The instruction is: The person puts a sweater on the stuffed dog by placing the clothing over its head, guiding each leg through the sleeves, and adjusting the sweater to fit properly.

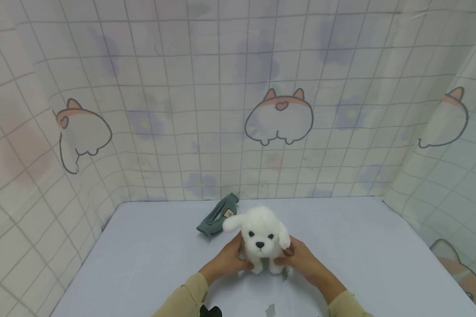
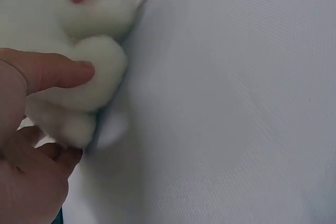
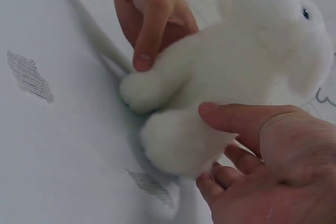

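A white plush dog [image 1: 262, 233] stands upright on the white table, facing the head camera, one floppy ear sticking out to the side. Its left side in the head view is held by my left hand [image 1: 231, 256], with the thumb low near a front leg. On the opposite side my right hand [image 1: 300, 259] grips the dog's body, thumb at the other front leg. In the right wrist view, both thumbs press the fur and the fingers of the right hand [image 3: 283, 161] curl behind the dog. Just behind and left lies a grey-green cloth piece [image 1: 219, 216] with a small label.
The white tabletop [image 1: 143, 246] meets a grid-patterned cloth backdrop [image 1: 174, 110] at the back and sides. A dark object [image 1: 211, 311] shows partly at the bottom edge, by the left sleeve. Grey patches [image 3: 30, 77] mark the table surface.
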`<state>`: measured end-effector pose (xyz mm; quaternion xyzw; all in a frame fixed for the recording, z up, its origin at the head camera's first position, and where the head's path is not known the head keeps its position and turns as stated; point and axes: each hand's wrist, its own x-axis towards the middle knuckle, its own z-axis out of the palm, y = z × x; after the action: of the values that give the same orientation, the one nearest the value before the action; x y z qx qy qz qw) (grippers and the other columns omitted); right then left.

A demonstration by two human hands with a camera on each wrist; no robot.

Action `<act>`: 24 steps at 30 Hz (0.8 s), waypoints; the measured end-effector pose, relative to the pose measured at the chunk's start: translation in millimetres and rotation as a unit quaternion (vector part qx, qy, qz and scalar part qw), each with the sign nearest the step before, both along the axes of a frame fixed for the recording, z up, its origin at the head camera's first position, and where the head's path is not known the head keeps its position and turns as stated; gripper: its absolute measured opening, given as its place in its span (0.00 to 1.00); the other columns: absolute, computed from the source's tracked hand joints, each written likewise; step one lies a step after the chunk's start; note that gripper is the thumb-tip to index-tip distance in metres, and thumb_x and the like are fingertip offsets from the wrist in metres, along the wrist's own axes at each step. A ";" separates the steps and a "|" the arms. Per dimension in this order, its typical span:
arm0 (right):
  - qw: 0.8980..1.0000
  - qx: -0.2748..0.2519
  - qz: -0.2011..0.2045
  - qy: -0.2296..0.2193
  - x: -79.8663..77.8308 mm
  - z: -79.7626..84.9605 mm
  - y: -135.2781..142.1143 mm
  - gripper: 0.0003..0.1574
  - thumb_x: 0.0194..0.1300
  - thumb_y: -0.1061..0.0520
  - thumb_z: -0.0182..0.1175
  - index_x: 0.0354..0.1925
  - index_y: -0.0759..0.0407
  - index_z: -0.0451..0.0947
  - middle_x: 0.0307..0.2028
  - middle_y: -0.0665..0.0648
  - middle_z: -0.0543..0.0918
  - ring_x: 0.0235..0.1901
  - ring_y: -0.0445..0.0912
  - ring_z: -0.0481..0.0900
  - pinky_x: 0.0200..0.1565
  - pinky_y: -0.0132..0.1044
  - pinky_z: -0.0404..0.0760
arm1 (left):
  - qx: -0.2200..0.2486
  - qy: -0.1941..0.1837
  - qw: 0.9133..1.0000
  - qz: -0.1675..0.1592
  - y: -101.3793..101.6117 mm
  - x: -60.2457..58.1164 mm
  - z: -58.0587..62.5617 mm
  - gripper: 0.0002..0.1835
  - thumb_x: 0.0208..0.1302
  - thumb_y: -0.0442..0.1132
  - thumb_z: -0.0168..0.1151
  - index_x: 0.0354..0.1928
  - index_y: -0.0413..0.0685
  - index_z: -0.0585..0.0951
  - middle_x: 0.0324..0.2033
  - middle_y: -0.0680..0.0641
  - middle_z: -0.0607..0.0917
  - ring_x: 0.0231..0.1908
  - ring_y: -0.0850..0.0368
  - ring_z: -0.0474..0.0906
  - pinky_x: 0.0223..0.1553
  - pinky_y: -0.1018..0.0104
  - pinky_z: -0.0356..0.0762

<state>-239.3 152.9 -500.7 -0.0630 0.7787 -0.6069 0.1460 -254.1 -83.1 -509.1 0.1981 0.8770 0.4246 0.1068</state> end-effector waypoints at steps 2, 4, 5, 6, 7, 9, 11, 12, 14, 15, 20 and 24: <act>1.000 -0.003 0.011 0.001 -1.2 2.5 3.9 0.47 0.44 0.60 0.69 0.63 0.52 0.64 0.65 0.56 0.65 0.67 0.56 0.57 0.65 0.54 0.55 | -0.006 0.008 1.000 -0.004 -1.3 1.0 2.3 0.55 0.44 0.38 0.69 0.71 0.58 0.45 0.68 0.46 0.60 0.67 0.47 0.58 0.64 0.50 0.60; 1.000 -0.008 0.019 0.010 -2.5 4.9 7.0 0.46 0.45 0.62 0.68 0.64 0.54 0.63 0.65 0.57 0.65 0.66 0.57 0.58 0.65 0.54 0.56 | -0.010 0.017 1.000 -0.006 -3.0 1.5 4.5 0.53 0.43 0.34 0.66 0.71 0.54 0.48 0.66 0.45 0.62 0.66 0.47 0.60 0.62 0.52 0.63; 1.000 -0.006 0.016 0.014 -3.2 5.9 8.2 0.45 0.46 0.62 0.67 0.63 0.54 0.63 0.65 0.58 0.66 0.66 0.57 0.59 0.64 0.54 0.57 | -0.013 0.024 1.000 -0.005 -4.0 1.3 5.3 0.52 0.43 0.32 0.65 0.70 0.53 0.49 0.66 0.45 0.63 0.65 0.48 0.61 0.62 0.53 0.64; 1.000 -0.005 0.010 0.018 -3.7 6.9 9.2 0.43 0.47 0.62 0.66 0.62 0.54 0.64 0.64 0.58 0.67 0.65 0.57 0.60 0.64 0.54 0.59 | -0.014 0.029 0.999 -0.003 -5.2 1.0 6.0 0.50 0.44 0.31 0.64 0.70 0.52 0.50 0.65 0.44 0.64 0.65 0.48 0.62 0.61 0.55 0.66; 1.000 -0.002 0.001 0.021 -4.3 7.5 9.9 0.40 0.49 0.61 0.65 0.61 0.53 0.66 0.63 0.58 0.68 0.65 0.57 0.61 0.63 0.54 0.60 | -0.011 0.033 0.999 0.001 -6.5 0.7 6.6 0.48 0.44 0.30 0.63 0.69 0.50 0.52 0.64 0.43 0.65 0.63 0.47 0.64 0.60 0.55 0.67; 1.000 0.003 -0.023 0.017 -5.3 9.1 10.4 0.33 0.53 0.58 0.64 0.58 0.52 0.69 0.61 0.57 0.71 0.63 0.57 0.64 0.61 0.53 0.65 | -0.005 0.038 0.999 0.015 -9.7 0.1 7.5 0.44 0.47 0.29 0.61 0.68 0.47 0.55 0.63 0.41 0.66 0.61 0.44 0.67 0.58 0.55 0.69; 0.999 0.003 -0.050 0.007 -6.2 10.6 10.6 0.27 0.56 0.54 0.62 0.55 0.52 0.72 0.59 0.57 0.73 0.61 0.55 0.67 0.58 0.50 0.70 | 0.006 0.042 0.999 0.032 -12.7 -0.8 8.9 0.40 0.50 0.29 0.60 0.67 0.45 0.57 0.63 0.38 0.66 0.59 0.42 0.68 0.57 0.55 0.70; 0.998 -0.003 -0.062 0.002 -6.6 11.6 10.6 0.25 0.57 0.53 0.60 0.54 0.53 0.72 0.58 0.57 0.74 0.59 0.54 0.69 0.56 0.48 0.72 | 0.012 0.042 0.998 0.045 -14.2 -0.8 9.8 0.38 0.51 0.30 0.60 0.66 0.43 0.58 0.62 0.37 0.66 0.58 0.40 0.69 0.57 0.53 0.70; 0.997 -0.018 -0.079 -0.006 -7.3 13.8 10.5 0.24 0.59 0.51 0.59 0.54 0.55 0.73 0.56 0.57 0.75 0.57 0.52 0.71 0.53 0.45 0.75 | 0.017 0.052 0.996 0.070 -17.2 -1.5 12.2 0.36 0.53 0.33 0.61 0.65 0.42 0.59 0.61 0.37 0.67 0.57 0.40 0.70 0.56 0.52 0.70; 0.996 -0.026 -0.084 -0.006 -7.6 14.8 10.6 0.24 0.60 0.51 0.58 0.54 0.57 0.72 0.56 0.58 0.75 0.56 0.52 0.72 0.52 0.44 0.76 | 0.019 0.062 0.995 0.081 -18.5 -2.2 13.5 0.35 0.54 0.34 0.62 0.64 0.43 0.59 0.61 0.38 0.68 0.57 0.41 0.70 0.56 0.52 0.70; 0.994 -0.046 -0.097 -0.003 -8.4 19.2 10.6 0.25 0.62 0.50 0.56 0.54 0.60 0.72 0.55 0.59 0.75 0.54 0.50 0.73 0.50 0.42 0.78 | 0.003 0.151 0.981 0.123 -26.1 -8.9 19.5 0.31 0.53 0.39 0.66 0.60 0.47 0.67 0.58 0.44 0.72 0.58 0.48 0.70 0.56 0.53 0.70; 0.993 -0.049 -0.105 -0.008 -9.7 20.7 11.0 0.24 0.62 0.50 0.56 0.54 0.59 0.71 0.55 0.58 0.75 0.53 0.48 0.74 0.49 0.41 0.78 | -0.007 0.191 0.970 0.149 -33.0 -16.3 25.0 0.30 0.49 0.38 0.69 0.56 0.51 0.71 0.58 0.44 0.70 0.60 0.46 0.67 0.59 0.49 0.66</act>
<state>-249.0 163.9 -480.0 0.0169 0.7489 -0.6571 0.0839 -270.4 -116.1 -484.1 0.1414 0.9037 0.3840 -0.1259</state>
